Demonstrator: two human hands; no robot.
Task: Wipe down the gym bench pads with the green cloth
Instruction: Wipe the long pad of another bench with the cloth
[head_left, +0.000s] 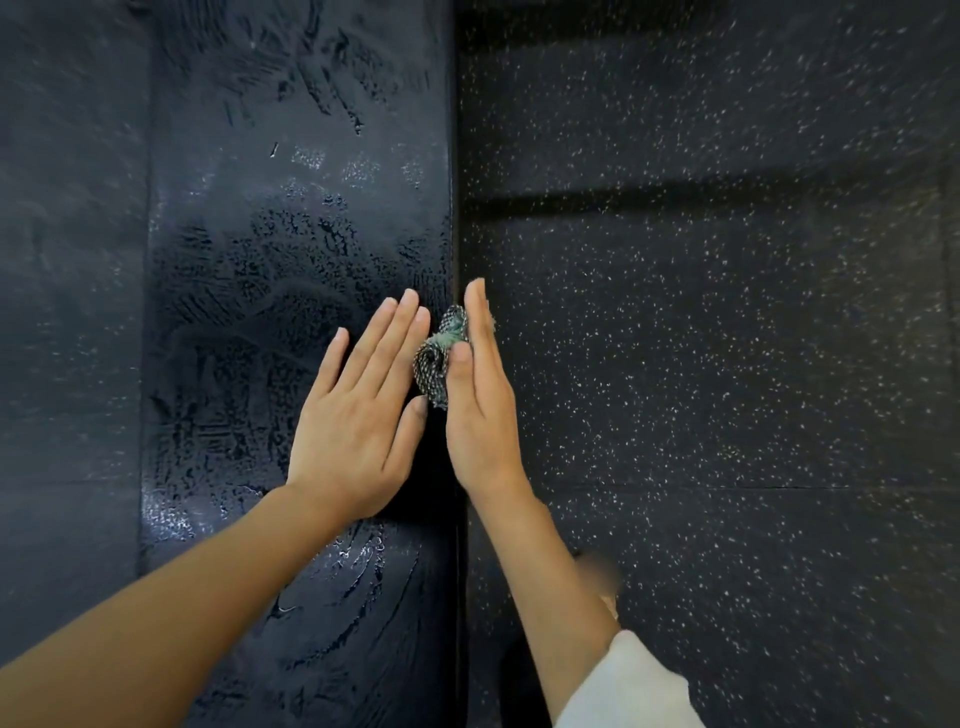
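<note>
A long black bench pad runs away from me, its surface streaked with wet wipe marks. My left hand lies flat on the pad near its right edge, fingers straight. My right hand stands on edge against the pad's right side, fingers straight. It presses a bunched green cloth against that side, with the thumb on the cloth. The cloth sits between the two hands, and my right palm hides part of it.
Black rubber floor with white specks fills the right of the view, and a darker strip of floor lies left of the pad. A white sleeve covers my right forearm near the bottom edge.
</note>
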